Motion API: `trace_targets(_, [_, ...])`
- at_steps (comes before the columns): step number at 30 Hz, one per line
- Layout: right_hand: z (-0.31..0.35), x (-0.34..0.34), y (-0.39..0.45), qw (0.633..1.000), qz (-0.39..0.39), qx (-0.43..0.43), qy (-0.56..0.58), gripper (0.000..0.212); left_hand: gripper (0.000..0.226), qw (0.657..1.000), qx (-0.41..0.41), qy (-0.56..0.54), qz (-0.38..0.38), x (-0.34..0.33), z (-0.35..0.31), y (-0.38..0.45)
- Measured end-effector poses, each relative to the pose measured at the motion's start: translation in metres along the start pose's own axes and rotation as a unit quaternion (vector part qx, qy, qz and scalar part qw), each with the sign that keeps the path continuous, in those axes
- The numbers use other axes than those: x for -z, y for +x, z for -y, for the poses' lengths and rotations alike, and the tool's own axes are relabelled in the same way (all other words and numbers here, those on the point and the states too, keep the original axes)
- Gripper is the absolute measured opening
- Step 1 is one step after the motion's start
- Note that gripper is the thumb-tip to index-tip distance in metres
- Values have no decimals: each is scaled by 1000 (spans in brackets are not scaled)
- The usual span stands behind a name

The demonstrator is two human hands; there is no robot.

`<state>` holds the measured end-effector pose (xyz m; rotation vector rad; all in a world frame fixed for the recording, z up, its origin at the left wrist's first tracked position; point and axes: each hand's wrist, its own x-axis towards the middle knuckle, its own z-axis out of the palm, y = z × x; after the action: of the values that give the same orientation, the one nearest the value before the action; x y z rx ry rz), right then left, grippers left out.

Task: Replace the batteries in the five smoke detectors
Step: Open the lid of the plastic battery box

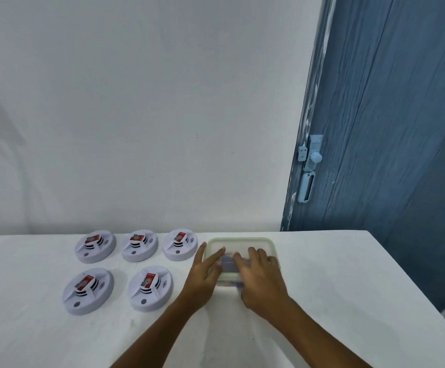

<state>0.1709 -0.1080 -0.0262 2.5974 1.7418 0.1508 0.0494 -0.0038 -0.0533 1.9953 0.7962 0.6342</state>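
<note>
Several white round smoke detectors lie on the white table, three in a back row and two in front. Each carries a red battery on its raised centre. To their right stands a clear plastic container with a pale green-rimmed lid and dark bluish things inside. My left hand lies with straight fingers on the lid's left side. My right hand rests flat on the lid's front right and hides that corner.
The white table ends at its right edge near a blue wooden door with a pale latch. A plain white wall stands behind the table.
</note>
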Motion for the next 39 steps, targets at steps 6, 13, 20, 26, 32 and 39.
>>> trace_targets(6, [27, 12, 9, 995, 51, -19, -89, 56, 47, 995, 6, -44, -91, -18, 11, -29])
trace_targets(13, [45, -10, 19, 993, 18, -104, -56, 42, 59, 995, 8, -45, -93, -16, 10, -31])
trace_targets(20, [44, -26, 18, 993, -28, -100, -60, 42, 46, 996, 12, -33, -88, -16, 12, -31])
trace_targets(26, [45, -34, 16, 991, -63, -85, -86, 54, 45, 995, 15, -29, -96, -15, 14, -31])
trace_targets(32, [44, -33, 15, 989, -83, -79, -96, 53, 45, 995, 16, -28, -97, -17, 14, -29])
trace_targets(39, [43, -35, 16, 988, -96, -71, -101, 51, 46, 995, 20, -13, -98, -17, 13, -30])
